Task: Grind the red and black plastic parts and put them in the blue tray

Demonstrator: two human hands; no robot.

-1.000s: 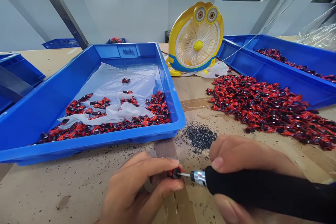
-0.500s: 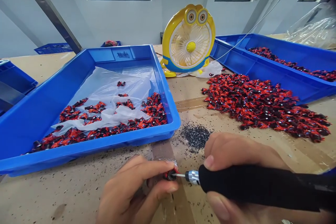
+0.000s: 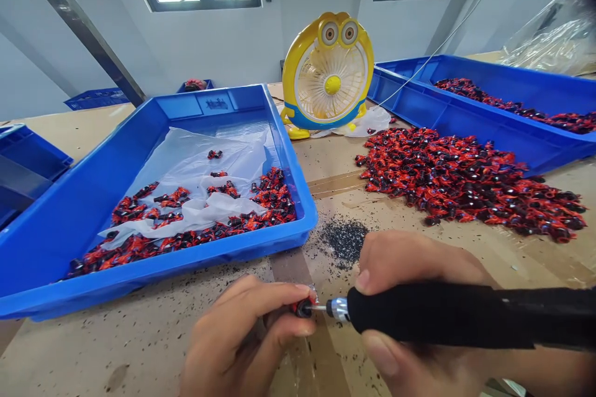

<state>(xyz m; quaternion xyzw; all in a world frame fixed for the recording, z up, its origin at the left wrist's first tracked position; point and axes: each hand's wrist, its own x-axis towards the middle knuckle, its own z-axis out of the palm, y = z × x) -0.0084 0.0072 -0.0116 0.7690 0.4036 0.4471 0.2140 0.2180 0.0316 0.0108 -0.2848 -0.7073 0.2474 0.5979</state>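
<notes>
Between thumb and forefinger, my left hand (image 3: 246,335) pinches a small red and black part (image 3: 303,307) low in the middle of the view. My right hand (image 3: 410,260) is wrapped round a black-handled rotary tool (image 3: 437,315) with a silver collar, which points left. The tool's thin metal tip meets the part's dark round end; how deep it sits cannot be seen. Just beyond my hands, black shavings (image 3: 345,240) lie in a small heap on the tabletop (image 3: 186,335).
A blue tray (image 3: 233,248) with similar parts and white plastic sheet stands at left. A loose pile of parts (image 3: 465,183) lies at right, before more blue trays (image 3: 488,130). A yellow fan (image 3: 331,84) stands behind; another blue bin (image 3: 28,161) is far left.
The camera view has tilted and shifted slightly. My right hand and the tool sit a little further left and higher in the view; both hands keep their holds.
</notes>
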